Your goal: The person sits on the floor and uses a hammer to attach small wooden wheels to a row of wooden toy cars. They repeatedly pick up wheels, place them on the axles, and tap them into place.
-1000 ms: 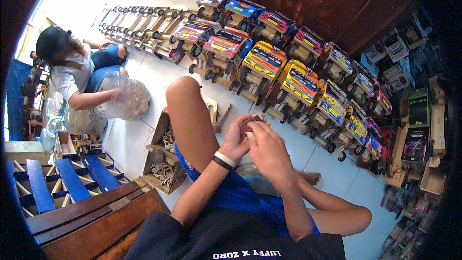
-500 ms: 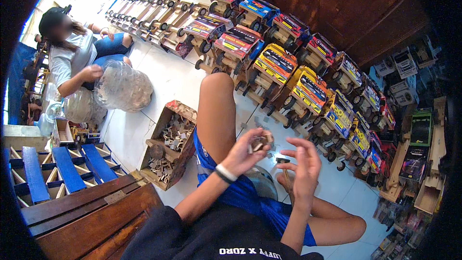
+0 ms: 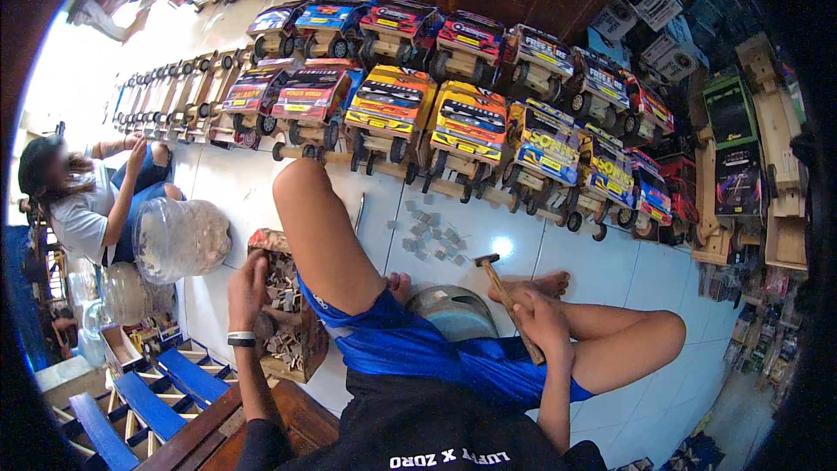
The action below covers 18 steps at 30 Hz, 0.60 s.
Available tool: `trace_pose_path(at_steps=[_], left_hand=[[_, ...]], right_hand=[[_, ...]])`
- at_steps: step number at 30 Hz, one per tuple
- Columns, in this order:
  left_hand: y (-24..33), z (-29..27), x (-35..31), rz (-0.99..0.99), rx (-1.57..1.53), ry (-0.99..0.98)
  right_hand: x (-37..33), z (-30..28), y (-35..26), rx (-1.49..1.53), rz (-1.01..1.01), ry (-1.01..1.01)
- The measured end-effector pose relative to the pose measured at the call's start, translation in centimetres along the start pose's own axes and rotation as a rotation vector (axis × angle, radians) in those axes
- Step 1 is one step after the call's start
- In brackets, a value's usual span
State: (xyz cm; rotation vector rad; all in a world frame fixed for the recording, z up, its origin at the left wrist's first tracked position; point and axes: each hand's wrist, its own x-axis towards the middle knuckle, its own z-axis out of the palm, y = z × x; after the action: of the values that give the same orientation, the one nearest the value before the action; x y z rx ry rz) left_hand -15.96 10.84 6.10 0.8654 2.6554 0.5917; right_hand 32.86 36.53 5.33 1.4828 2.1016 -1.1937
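My right hand (image 3: 542,324) is wrapped round the wooden handle of a hammer (image 3: 501,286), above my bent right leg. The hammer's dark head points up and away from me. My left hand (image 3: 248,286) is at the left edge of a worn wooden box (image 3: 305,365) of small wood pieces (image 3: 283,290). Its fingers are blurred, so whether they hold anything does not show. A round grey-blue block (image 3: 453,312) stands between my legs. Beyond it, several small flat pieces (image 3: 430,237) lie scattered on the tiles.
Rows of colourful wooden toy trucks (image 3: 466,126) stand ahead, with unpainted truck frames (image 3: 179,92) at far left. A person (image 3: 83,201) sits at left by a large clear plastic container (image 3: 181,240). Blue-slatted pieces (image 3: 148,406) lie near left; more truck parts (image 3: 737,153) crowd the right.
My left hand has gone from holding small wood pieces before me to the box at left. My right hand, earlier raised with fingers apart, now grips the hammer lower down. The view has turned.
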Motion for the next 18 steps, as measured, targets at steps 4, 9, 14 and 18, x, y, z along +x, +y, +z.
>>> trace_pose_path(at_steps=[4,9,14,18], left_hand=[[9.3,-1.6,3.7,0.289,-0.003,0.504],[18.3,14.0,4.2,0.59,0.307,-0.478],[14.1,28.5,7.6,0.534,0.589,-0.508],[8.3,32.9,4.8,0.351,0.399,-0.321]], right_hand=[[1.0,3.2,1.2,-0.14,-0.048,0.021],[1.9,3.9,1.8,-0.174,0.055,-0.107],[-1.1,0.1,0.3,-0.081,0.114,-0.186],[-7.9,-3.9,-0.3,0.106,-0.1,-0.102]])
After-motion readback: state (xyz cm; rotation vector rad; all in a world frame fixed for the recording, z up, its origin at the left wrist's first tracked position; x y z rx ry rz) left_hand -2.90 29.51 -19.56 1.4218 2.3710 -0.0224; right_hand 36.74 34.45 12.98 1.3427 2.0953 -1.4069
